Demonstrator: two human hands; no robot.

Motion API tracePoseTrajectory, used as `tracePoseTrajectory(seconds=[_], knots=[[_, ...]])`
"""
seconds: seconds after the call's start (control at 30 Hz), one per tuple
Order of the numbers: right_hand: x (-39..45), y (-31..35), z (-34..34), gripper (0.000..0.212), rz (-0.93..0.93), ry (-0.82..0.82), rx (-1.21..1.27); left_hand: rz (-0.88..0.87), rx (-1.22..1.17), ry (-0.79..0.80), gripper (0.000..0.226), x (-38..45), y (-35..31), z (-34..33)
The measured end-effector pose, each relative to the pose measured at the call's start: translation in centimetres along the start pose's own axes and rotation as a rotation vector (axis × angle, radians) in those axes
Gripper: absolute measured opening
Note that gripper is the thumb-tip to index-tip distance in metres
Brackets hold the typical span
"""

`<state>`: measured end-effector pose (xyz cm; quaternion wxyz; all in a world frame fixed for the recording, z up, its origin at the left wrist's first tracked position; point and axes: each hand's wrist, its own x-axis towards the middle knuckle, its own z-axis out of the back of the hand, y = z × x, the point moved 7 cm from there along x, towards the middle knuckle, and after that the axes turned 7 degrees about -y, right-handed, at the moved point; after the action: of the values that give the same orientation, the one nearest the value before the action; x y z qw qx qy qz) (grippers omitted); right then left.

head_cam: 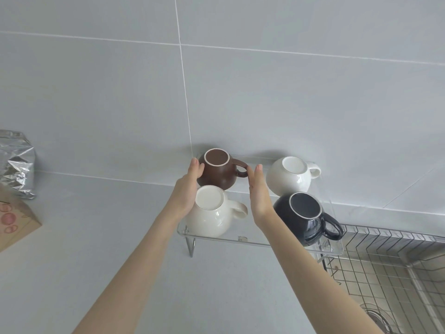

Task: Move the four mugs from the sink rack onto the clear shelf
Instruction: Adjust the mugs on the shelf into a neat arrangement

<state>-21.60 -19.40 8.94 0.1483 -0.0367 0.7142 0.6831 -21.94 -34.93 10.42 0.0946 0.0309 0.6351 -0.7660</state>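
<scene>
Four mugs stand upside down on the clear shelf (255, 241): a brown mug (220, 173) at the back left, a cream mug (213, 213) in front of it, a white mug (290, 177) at the back right and a dark navy mug (304, 216) at the front right. My left hand (186, 189) lies flat against the left side of the brown and cream mugs, fingertips on the brown one. My right hand (260, 196) is held flat and upright between the left and right pairs, near the brown mug's handle. Neither hand grips a mug.
The wire sink rack (385, 259) sits over the sink at the lower right, under the shelf's right end. A crumpled silver foil bag (18, 165) and a brown paper package (14, 220) rest on the grey counter at the left. The tiled wall is right behind the shelf.
</scene>
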Motion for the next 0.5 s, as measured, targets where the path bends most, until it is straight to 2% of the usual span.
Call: tracePoseTrajectory(seconds=[0.13, 0.27, 0.3, 0.43, 0.5], knots=[[-0.7, 0.9, 0.0, 0.049, 0.021, -0.010, 0.012, 0.000, 0.044, -0.030, 0.062, -0.2, -0.8, -0.1], [-0.2, 3.9, 2.4, 0.067, 0.045, -0.060, 0.064, -0.085, -0.054, -0.082, 0.042, -1.2, -3.6, -2.4], [0.0, 4.8, 3.8, 0.071, 0.043, -0.089, 0.075, -0.086, -0.107, -0.051, 0.037, -1.3, -4.2, -3.5], [0.8, 8.1, 11.0, 0.060, 0.138, -0.217, -0.006, -0.027, -0.164, 0.219, 0.064, -1.9, -4.8, -9.3], [1.7, 7.6, 14.1, 0.062, 0.116, -0.247, -0.083, 0.005, -0.155, 0.282, 0.065, -2.1, -4.5, -11.8]])
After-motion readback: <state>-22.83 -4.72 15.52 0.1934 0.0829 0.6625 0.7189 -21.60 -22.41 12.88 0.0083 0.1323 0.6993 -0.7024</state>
